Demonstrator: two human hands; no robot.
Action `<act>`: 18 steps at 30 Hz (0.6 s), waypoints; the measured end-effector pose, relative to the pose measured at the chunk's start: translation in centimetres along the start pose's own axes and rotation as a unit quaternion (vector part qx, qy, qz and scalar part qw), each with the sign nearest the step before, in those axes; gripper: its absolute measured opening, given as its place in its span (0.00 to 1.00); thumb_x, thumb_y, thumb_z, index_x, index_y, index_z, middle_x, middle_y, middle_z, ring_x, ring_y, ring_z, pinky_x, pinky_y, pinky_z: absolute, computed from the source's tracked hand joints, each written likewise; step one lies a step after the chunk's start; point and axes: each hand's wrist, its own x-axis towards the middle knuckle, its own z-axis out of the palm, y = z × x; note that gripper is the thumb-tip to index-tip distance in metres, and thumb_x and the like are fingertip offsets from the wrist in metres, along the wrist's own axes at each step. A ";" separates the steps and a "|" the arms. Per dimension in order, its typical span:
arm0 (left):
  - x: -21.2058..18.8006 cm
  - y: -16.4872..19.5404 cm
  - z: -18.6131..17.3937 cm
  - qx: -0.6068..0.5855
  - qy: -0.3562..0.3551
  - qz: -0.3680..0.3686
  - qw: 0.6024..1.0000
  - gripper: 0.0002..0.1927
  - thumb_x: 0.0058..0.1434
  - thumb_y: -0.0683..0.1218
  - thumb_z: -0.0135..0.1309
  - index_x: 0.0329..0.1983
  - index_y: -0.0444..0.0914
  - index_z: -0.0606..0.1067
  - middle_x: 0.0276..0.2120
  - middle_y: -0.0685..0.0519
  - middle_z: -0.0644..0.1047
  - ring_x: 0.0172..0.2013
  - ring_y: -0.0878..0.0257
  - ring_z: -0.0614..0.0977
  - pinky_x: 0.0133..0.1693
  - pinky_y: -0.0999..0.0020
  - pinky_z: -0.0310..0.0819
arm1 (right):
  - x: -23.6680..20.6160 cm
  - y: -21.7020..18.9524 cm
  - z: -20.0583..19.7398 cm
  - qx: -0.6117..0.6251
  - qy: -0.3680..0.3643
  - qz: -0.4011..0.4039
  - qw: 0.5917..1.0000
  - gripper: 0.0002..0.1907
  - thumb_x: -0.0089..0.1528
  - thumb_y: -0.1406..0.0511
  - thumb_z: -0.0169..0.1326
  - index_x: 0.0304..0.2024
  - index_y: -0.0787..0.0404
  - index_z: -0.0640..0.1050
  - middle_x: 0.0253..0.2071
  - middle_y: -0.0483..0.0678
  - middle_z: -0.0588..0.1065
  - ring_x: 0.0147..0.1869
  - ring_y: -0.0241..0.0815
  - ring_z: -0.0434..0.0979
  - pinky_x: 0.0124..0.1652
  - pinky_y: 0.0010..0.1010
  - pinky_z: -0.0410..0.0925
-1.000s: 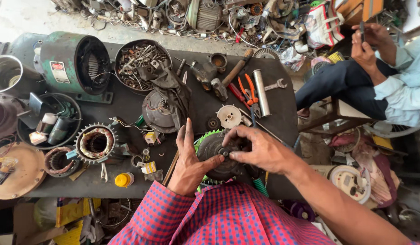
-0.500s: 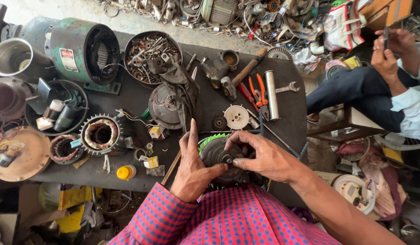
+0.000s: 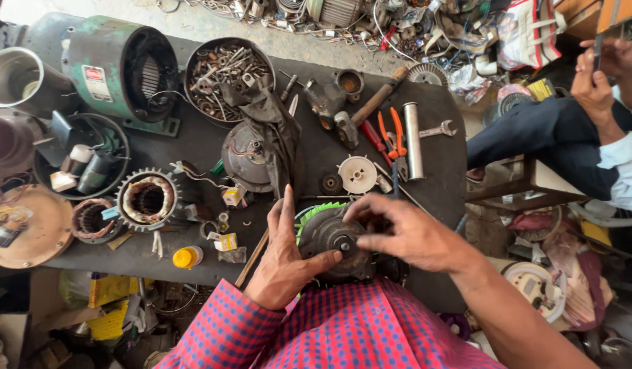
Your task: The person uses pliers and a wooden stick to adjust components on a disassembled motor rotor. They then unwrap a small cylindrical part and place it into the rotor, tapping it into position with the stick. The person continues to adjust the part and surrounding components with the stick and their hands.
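A person in a red-and-blue checked shirt leans over a cluttered workbench, seen from a head-worn camera. The left hand [image 3: 283,263] lies against the left side of a dark round metal motor housing [image 3: 333,240], fingers stretched flat along its edge and the thumb pressed onto its face, so the hand braces rather than closes round it. The right hand [image 3: 403,232] curls over the housing's right side, fingers bent together and pinching near the small central shaft hub [image 3: 344,246]; what exactly sits between the fingertips cannot be made out. The housing rests at the near edge of the black-topped workbench [image 3: 207,147], just in front of the person's chest, with a bright green toothed plastic fan ring [image 3: 314,212] showing behind its upper left rim.

Judging from the grip, the work at the hub would go best if the left palm stays firm to stop the housing turning, while the right fingers work squarely on the shaft axis, without tilting.

Farther out, a white plastic impeller disc [image 3: 358,173] lies just beyond the housing, beside orange-handled pliers [image 3: 394,134], a silver metal tube [image 3: 414,140] and a wooden-handled hammer [image 3: 360,113]. To the left sit a toothed stator ring with copper windings [image 3: 147,199], a small yellow cap [image 3: 187,257], a round metal bowl of loose bolts and screws [image 3: 224,68] and a large green electric motor [image 3: 118,68]. At the upper right another person's hands [image 3: 603,75] hold something above dark trousers
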 end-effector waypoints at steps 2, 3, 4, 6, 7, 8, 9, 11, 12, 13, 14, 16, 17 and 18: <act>0.0 0.4 -0.1 0.002 0.002 -0.006 1.000 0.70 0.43 0.51 0.72 0.78 0.35 0.37 0.70 0.37 0.51 0.70 0.44 0.58 0.67 0.57 0.56 | -0.4 1.7 -1.5 0.044 0.048 -0.035 0.997 0.16 0.59 0.64 0.60 0.49 0.60 0.78 0.44 0.42 0.81 0.49 0.33 0.80 0.51 0.27 0.74; 0.1 0.6 -0.2 0.004 0.006 -0.011 1.000 0.70 0.42 0.51 0.72 0.78 0.35 0.37 0.70 0.37 0.51 0.69 0.44 0.59 0.66 0.57 0.57 | -0.6 2.9 -2.4 -0.006 0.116 -0.015 0.993 0.16 0.60 0.64 0.60 0.50 0.59 0.78 0.45 0.43 0.82 0.49 0.34 0.81 0.50 0.28 0.74; 0.0 0.9 -0.1 0.004 0.011 -0.019 1.000 0.70 0.41 0.50 0.71 0.78 0.35 0.38 0.69 0.37 0.52 0.68 0.44 0.61 0.66 0.58 0.58 | -0.9 4.4 -3.3 -0.057 0.181 0.007 0.982 0.16 0.60 0.64 0.59 0.50 0.58 0.79 0.45 0.44 0.83 0.50 0.35 0.82 0.50 0.29 0.75; 0.1 1.3 -0.5 0.028 0.002 -0.026 0.999 0.69 0.42 0.51 0.71 0.78 0.35 0.38 0.69 0.37 0.53 0.68 0.44 0.61 0.65 0.58 0.59 | -1.2 8.1 -4.6 -0.148 0.259 0.048 0.953 0.15 0.60 0.65 0.59 0.50 0.57 0.79 0.45 0.46 0.83 0.49 0.38 0.84 0.48 0.31 0.75; 0.1 1.4 -0.6 0.039 -0.003 -0.030 0.999 0.69 0.43 0.52 0.71 0.78 0.35 0.38 0.69 0.37 0.53 0.68 0.44 0.62 0.65 0.58 0.60 | -1.3 10.2 -4.8 -0.190 0.272 0.069 0.941 0.15 0.60 0.65 0.60 0.49 0.57 0.80 0.43 0.48 0.83 0.47 0.40 0.84 0.47 0.32 0.75; 0.2 1.6 -0.7 0.041 -0.005 -0.033 0.999 0.69 0.43 0.52 0.71 0.78 0.36 0.37 0.69 0.37 0.53 0.68 0.44 0.62 0.65 0.58 0.60 | -1.3 12.4 -4.7 -0.230 0.283 0.089 0.927 0.15 0.59 0.65 0.61 0.49 0.56 0.80 0.42 0.50 0.83 0.46 0.42 0.85 0.46 0.33 0.74; 0.3 1.7 -0.8 0.042 -0.007 -0.037 0.998 0.69 0.42 0.52 0.71 0.77 0.36 0.37 0.69 0.37 0.53 0.68 0.44 0.62 0.64 0.59 0.61 | -1.5 14.5 -4.4 -0.254 0.268 0.108 0.923 0.13 0.59 0.65 0.60 0.47 0.55 0.80 0.42 0.50 0.83 0.45 0.45 0.85 0.45 0.35 0.75; 0.4 1.8 -0.8 0.037 -0.011 -0.041 0.998 0.69 0.42 0.52 0.71 0.77 0.36 0.36 0.69 0.38 0.52 0.68 0.45 0.63 0.64 0.59 0.62 | -2.1 18.2 -3.0 -0.299 0.244 0.175 0.906 0.14 0.58 0.64 0.61 0.47 0.52 0.80 0.42 0.50 0.82 0.45 0.49 0.84 0.46 0.38 0.75; 0.5 1.8 -0.9 0.030 -0.012 -0.042 0.999 0.69 0.42 0.52 0.70 0.77 0.36 0.35 0.69 0.38 0.52 0.67 0.45 0.63 0.63 0.58 0.63 | -2.2 19.5 -2.1 -0.320 0.233 0.222 0.891 0.15 0.57 0.63 0.62 0.47 0.51 0.80 0.41 0.50 0.82 0.47 0.51 0.83 0.48 0.40 0.74; 0.4 1.8 -0.8 0.022 -0.012 -0.045 0.999 0.69 0.42 0.51 0.70 0.77 0.36 0.35 0.69 0.38 0.52 0.67 0.45 0.63 0.63 0.58 0.63 | -2.8 20.5 -1.1 -0.315 0.241 0.235 0.887 0.17 0.56 0.62 0.62 0.49 0.51 0.79 0.43 0.50 0.80 0.48 0.52 0.82 0.48 0.41 0.74; 0.3 1.7 -0.8 0.019 -0.013 -0.046 0.999 0.69 0.43 0.51 0.70 0.77 0.36 0.35 0.69 0.38 0.51 0.68 0.45 0.62 0.64 0.58 0.62 | -3.3 21.0 -0.1 -0.310 0.248 0.248 0.884 0.19 0.56 0.62 0.62 0.51 0.52 0.78 0.44 0.50 0.79 0.49 0.52 0.81 0.47 0.43 0.73; 0.2 1.5 -0.8 0.018 -0.014 -0.044 0.999 0.69 0.44 0.51 0.70 0.77 0.37 0.34 0.70 0.38 0.50 0.69 0.45 0.60 0.64 0.58 0.60 | -3.4 21.2 1.1 -0.297 0.275 0.260 0.876 0.21 0.57 0.62 0.61 0.53 0.51 0.77 0.46 0.51 0.77 0.51 0.54 0.79 0.49 0.44 0.72; 0.1 1.4 -0.8 0.011 -0.014 -0.041 0.999 0.69 0.44 0.50 0.70 0.77 0.36 0.34 0.70 0.38 0.50 0.69 0.45 0.59 0.65 0.57 0.59 | -3.4 21.2 1.8 -0.291 0.291 0.264 0.872 0.20 0.59 0.61 0.60 0.54 0.49 0.77 0.47 0.52 0.76 0.52 0.54 0.78 0.50 0.44 0.71; 0.1 1.3 -0.7 0.004 -0.014 -0.037 0.999 0.69 0.44 0.50 0.70 0.77 0.36 0.34 0.70 0.38 0.50 0.70 0.45 0.58 0.65 0.57 0.59 | -3.2 20.9 2.2 -0.286 0.308 0.267 0.867 0.19 0.60 0.61 0.59 0.55 0.48 0.76 0.48 0.52 0.74 0.53 0.55 0.77 0.51 0.45 0.70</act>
